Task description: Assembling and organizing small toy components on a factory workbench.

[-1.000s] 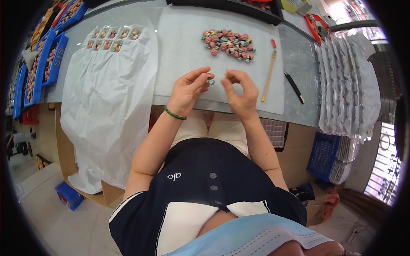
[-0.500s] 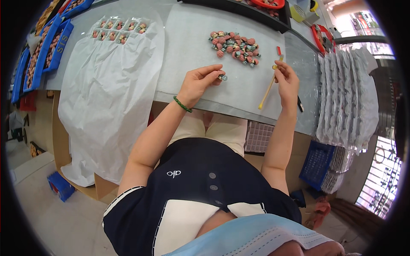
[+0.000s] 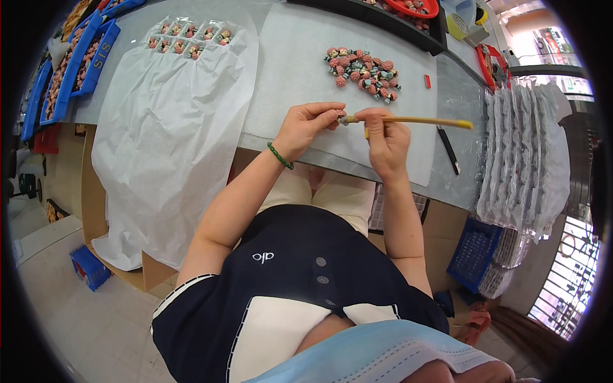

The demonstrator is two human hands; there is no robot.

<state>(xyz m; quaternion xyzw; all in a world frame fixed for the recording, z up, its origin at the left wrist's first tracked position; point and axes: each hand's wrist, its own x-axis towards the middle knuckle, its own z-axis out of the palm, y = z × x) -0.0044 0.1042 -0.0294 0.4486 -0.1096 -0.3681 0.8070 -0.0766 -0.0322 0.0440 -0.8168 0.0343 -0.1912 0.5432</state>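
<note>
Between the thumb and fingers of my left hand point(image 3: 305, 129) is a small figurine point(image 3: 341, 115), mostly covered by the fingertips. My right hand point(image 3: 388, 142) pinches a thin yellow-handled brush point(image 3: 426, 120), held nearly level, its handle pointing right. The brush's pale tip meets the figurine, though I cannot tell exactly where it touches. Just beyond both hands, a loose pile of small pink and grey-green figurines point(image 3: 364, 73) lies on the white sheet point(image 3: 287, 76) covering the table.
At far left, a clear tray point(image 3: 191, 38) holds figurines in its cells, beside white wrapping point(image 3: 172, 115). Blue bins point(image 3: 96, 60) of parts stand beyond. A black pen-like tool point(image 3: 449, 151) and a red piece point(image 3: 427, 81) lie at right, near stacked wrapped trays point(image 3: 520, 153).
My right hand has moved left toward my left hand, turning the brush from a steep slant to nearly level. Its tip now reaches the figurine. My left hand stays nearly in place.
</note>
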